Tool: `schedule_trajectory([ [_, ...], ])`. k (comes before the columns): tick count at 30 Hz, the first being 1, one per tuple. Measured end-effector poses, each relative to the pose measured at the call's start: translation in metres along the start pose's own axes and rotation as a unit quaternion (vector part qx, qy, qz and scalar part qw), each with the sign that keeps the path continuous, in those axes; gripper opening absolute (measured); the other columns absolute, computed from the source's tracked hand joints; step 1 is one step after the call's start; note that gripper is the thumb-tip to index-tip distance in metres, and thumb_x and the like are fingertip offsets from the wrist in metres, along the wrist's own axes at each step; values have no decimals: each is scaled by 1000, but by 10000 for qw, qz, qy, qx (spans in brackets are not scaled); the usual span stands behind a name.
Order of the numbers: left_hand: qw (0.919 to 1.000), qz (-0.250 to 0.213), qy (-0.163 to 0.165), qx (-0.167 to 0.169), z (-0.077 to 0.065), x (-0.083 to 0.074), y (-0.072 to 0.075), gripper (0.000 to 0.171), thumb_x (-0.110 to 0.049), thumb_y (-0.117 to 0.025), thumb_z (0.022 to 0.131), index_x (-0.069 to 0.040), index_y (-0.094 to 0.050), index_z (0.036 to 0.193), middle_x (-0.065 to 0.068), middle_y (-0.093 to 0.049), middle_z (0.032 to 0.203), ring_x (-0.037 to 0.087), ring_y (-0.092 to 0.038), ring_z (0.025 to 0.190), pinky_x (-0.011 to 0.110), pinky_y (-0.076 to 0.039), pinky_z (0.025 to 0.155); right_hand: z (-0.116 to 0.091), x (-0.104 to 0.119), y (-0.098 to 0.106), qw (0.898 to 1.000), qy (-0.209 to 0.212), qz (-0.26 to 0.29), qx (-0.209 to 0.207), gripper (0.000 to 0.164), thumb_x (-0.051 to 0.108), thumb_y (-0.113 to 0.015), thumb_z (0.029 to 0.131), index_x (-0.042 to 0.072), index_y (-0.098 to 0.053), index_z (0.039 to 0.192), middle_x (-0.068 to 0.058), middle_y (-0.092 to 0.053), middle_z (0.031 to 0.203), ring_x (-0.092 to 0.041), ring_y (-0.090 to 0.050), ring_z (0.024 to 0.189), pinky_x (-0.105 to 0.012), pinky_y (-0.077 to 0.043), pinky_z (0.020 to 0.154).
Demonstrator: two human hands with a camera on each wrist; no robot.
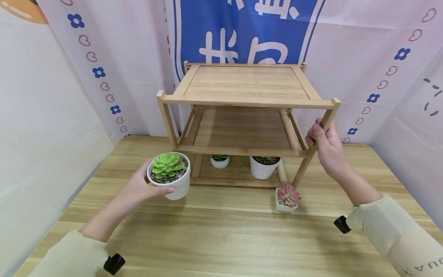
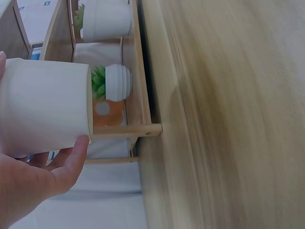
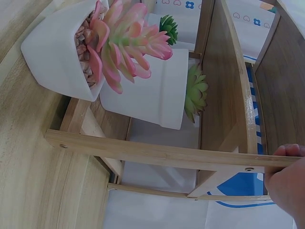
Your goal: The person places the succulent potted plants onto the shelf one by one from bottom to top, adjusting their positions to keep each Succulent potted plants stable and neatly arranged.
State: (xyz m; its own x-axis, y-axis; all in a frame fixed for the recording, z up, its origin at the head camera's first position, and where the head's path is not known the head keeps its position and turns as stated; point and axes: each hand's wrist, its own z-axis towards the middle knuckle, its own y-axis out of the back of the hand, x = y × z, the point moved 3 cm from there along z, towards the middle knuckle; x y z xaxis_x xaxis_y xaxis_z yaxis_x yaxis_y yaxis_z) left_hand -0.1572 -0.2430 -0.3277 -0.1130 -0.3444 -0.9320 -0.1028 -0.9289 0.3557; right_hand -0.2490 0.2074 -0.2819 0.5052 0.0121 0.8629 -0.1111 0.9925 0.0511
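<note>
My left hand (image 1: 140,184) grips a round white pot with a green succulent (image 1: 167,169), thumb across its front, held up off the table just left of a wooden three-tier shelf (image 1: 242,103). In the left wrist view the fingers (image 2: 71,164) reach under the white pot (image 2: 45,107). My right hand (image 1: 327,148) is wrapped around the shelf's right front post. On the bottom tier stand a small white pot (image 1: 220,163) with a green plant and a larger white pot (image 1: 263,169). A pink succulent in a square white pot (image 1: 288,198) sits on the table by the right front leg.
The upper two tiers show bare wood. The shelf stands toward the back of a wooden table (image 1: 221,234), in front of a patterned curtain with a blue panel (image 1: 238,30). White cloth walls (image 1: 45,115) flank the table.
</note>
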Motion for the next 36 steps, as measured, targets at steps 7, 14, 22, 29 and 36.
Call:
schedule_trajectory([
  [7,9999,6,37,99,6,-6,-8,103,-9,-86,79,2,-23,159,28,-38,153,45,-40,138,63,-33,112,0,1,0,9999,-100,-54,27,7,16,-36,112,10,-37,109,-5,-38,87,-17,-40,77,-22,-39,73],
  [14,9999,25,-15,155,10,-12,-17,102,-12,-87,78,-1,-26,159,25,-41,152,42,-39,139,64,-30,114,0,0,0,10000,-82,-14,15,6,14,-34,112,10,-37,108,-5,-38,86,-17,-40,77,-22,-38,72],
  [22,9996,170,-56,200,12,-18,-23,103,-16,-89,77,-3,-28,159,23,-42,153,41,-39,140,64,-30,114,0,0,0,10000,-22,25,38,8,15,-35,112,8,-37,109,-5,-37,85,-17,-39,76,-23,-37,70],
  [29,9991,238,-189,286,17,-24,-30,103,-16,-90,76,-3,-30,158,22,-45,152,40,-41,140,62,-31,114,0,0,0,10000,-29,39,33,7,14,-35,112,9,-37,108,-5,-38,85,-17,-40,75,-22,-37,70],
  [36,9990,184,-191,362,20,-31,-37,100,-17,-90,75,-5,-34,157,21,-47,150,39,-43,138,60,-34,114,1,-1,0,9999,-38,108,16,6,13,-35,112,9,-38,108,-5,-38,85,-17,-40,75,-23,-37,70],
])
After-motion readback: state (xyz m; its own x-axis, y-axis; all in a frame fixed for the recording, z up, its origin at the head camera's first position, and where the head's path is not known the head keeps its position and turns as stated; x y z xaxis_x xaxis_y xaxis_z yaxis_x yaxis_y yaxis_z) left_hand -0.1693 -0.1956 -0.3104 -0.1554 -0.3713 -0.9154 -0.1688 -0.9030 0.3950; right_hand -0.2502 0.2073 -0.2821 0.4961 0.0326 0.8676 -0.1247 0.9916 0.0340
